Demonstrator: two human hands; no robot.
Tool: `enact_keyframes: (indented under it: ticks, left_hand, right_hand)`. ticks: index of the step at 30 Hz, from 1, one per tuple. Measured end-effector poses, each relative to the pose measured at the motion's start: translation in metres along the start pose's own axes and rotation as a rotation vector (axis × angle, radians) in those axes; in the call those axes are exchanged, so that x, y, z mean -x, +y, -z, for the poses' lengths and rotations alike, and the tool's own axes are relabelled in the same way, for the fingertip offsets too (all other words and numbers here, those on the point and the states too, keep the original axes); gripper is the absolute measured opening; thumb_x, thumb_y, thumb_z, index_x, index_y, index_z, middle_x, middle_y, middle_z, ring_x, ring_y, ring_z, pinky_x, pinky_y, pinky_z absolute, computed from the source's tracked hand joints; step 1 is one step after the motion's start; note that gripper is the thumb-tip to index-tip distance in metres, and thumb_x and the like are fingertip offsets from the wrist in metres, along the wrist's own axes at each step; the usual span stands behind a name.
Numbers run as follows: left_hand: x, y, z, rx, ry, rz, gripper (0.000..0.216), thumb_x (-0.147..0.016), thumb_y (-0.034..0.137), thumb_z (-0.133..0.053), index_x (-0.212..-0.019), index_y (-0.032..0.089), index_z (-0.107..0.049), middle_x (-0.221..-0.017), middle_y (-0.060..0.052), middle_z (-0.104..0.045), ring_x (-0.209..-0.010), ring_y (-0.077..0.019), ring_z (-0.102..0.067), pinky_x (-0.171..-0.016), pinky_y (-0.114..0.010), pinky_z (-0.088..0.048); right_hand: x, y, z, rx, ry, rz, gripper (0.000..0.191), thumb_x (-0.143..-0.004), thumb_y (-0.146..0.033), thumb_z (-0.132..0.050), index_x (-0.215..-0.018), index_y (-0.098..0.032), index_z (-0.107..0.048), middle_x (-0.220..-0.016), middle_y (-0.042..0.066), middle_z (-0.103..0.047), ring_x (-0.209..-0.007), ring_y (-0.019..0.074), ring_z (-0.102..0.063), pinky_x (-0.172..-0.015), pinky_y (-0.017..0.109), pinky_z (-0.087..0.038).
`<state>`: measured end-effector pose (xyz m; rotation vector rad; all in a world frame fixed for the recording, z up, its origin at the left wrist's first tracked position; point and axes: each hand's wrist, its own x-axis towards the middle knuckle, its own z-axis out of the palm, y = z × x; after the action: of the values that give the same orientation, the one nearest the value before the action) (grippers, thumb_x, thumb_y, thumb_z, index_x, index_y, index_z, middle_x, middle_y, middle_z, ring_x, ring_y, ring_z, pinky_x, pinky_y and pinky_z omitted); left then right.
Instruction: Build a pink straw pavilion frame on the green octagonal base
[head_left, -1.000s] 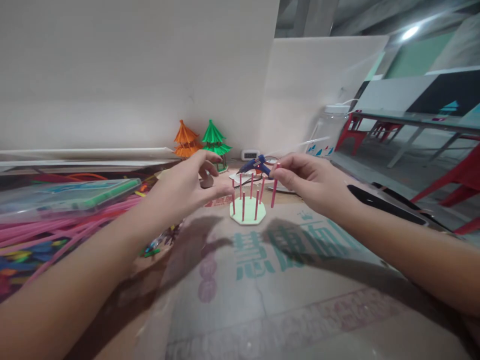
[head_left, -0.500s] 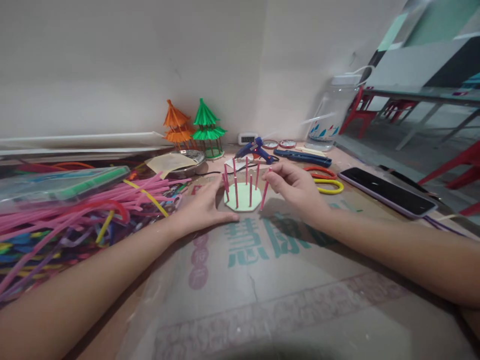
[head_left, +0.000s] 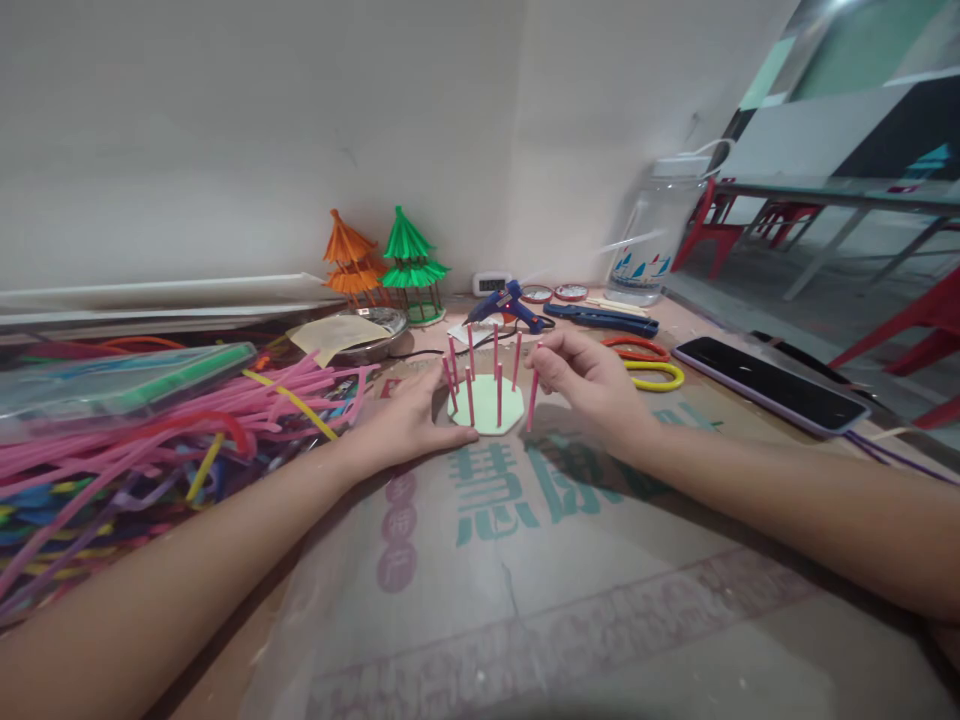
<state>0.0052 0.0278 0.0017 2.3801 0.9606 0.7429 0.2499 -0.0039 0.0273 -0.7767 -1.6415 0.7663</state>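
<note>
A pale green octagonal base (head_left: 487,408) lies on the printed sheet, with several pink sticks (head_left: 499,395) standing up from it near its edge. At its left side rests my left hand (head_left: 409,415), thumb and fingers spread apart; the thumb reaches the front left edge, and whether it presses on the base I cannot tell. To the right of the base, my right hand (head_left: 592,385) pinches the top of one more pink stick (head_left: 532,400) between thumb and fingertips. This stick is nearly upright, its lower end just outside the right edge of the base.
Behind stand orange (head_left: 350,255) and green (head_left: 412,262) two-tiered models, a blue glue gun (head_left: 510,305) and a blue cutter (head_left: 604,319). Scissors with red and yellow handles (head_left: 660,376), a phone (head_left: 772,385) and a bottle (head_left: 645,235) are right. Pipe cleaners (head_left: 150,430) cover the left.
The pink stick in my right hand has turned from a slant to nearly upright. My left hand stays by the base, and the whole view has shifted slightly.
</note>
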Motion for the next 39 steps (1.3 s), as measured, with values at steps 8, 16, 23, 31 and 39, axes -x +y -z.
enact_keyframes:
  ticks: [8,16,23,31,39]
  left_hand:
    - [0.002,-0.008,0.008,-0.088,-0.111,-0.056,0.086,-0.082,0.048,-0.08,-0.154,0.019,-0.045,-0.157,-0.015,-0.052,-0.145,-0.035,-0.05,-0.123,-0.047,-0.037]
    - [0.004,-0.014,0.008,-0.142,-0.149,-0.073,0.091,-0.083,0.057,-0.075,-0.159,0.022,-0.038,-0.161,-0.014,-0.048,-0.143,-0.0369,-0.05,-0.122,-0.048,-0.039]
    - [0.007,-0.016,0.008,-0.19,-0.147,-0.047,0.096,-0.083,0.06,-0.074,-0.161,0.024,-0.032,-0.157,-0.014,-0.051,-0.145,-0.0374,-0.049,-0.122,-0.048,-0.038]
    - [0.006,-0.016,0.009,-0.202,-0.162,-0.059,0.093,-0.085,0.057,-0.074,-0.162,0.026,-0.033,-0.164,-0.012,-0.045,-0.145,-0.0362,-0.049,-0.122,-0.048,-0.039]
    - [0.005,-0.018,0.009,-0.211,-0.149,-0.096,0.092,-0.085,0.057,-0.074,-0.162,0.027,-0.034,-0.163,-0.011,-0.045,-0.146,-0.0362,-0.049,-0.122,-0.048,-0.039]
  right_hand:
    - [0.003,-0.014,0.008,0.267,-0.133,0.151,0.012,-0.099,-0.029,-0.059,-0.091,-0.021,-0.056,-0.073,-0.002,-0.058,-0.063,0.0111,-0.052,-0.058,0.025,-0.041]
    - [0.01,-0.003,0.006,0.448,-0.209,0.343,0.011,-0.101,-0.023,-0.053,-0.09,-0.02,-0.053,-0.07,-0.004,-0.054,-0.059,0.0097,-0.047,-0.056,0.023,-0.036]
    - [0.014,-0.001,0.004,0.442,-0.189,0.367,0.012,-0.102,-0.02,-0.052,-0.09,-0.02,-0.053,-0.07,-0.005,-0.052,-0.059,0.0091,-0.046,-0.057,0.023,-0.036]
    - [0.014,0.0,0.002,0.439,-0.195,0.357,0.01,-0.102,-0.02,-0.052,-0.092,-0.021,-0.053,-0.072,-0.005,-0.052,-0.061,0.0098,-0.046,-0.058,0.025,-0.036]
    - [0.014,0.002,0.001,0.43,-0.195,0.358,0.01,-0.103,-0.02,-0.052,-0.093,-0.021,-0.053,-0.073,-0.004,-0.052,-0.062,0.0099,-0.047,-0.058,0.025,-0.036]
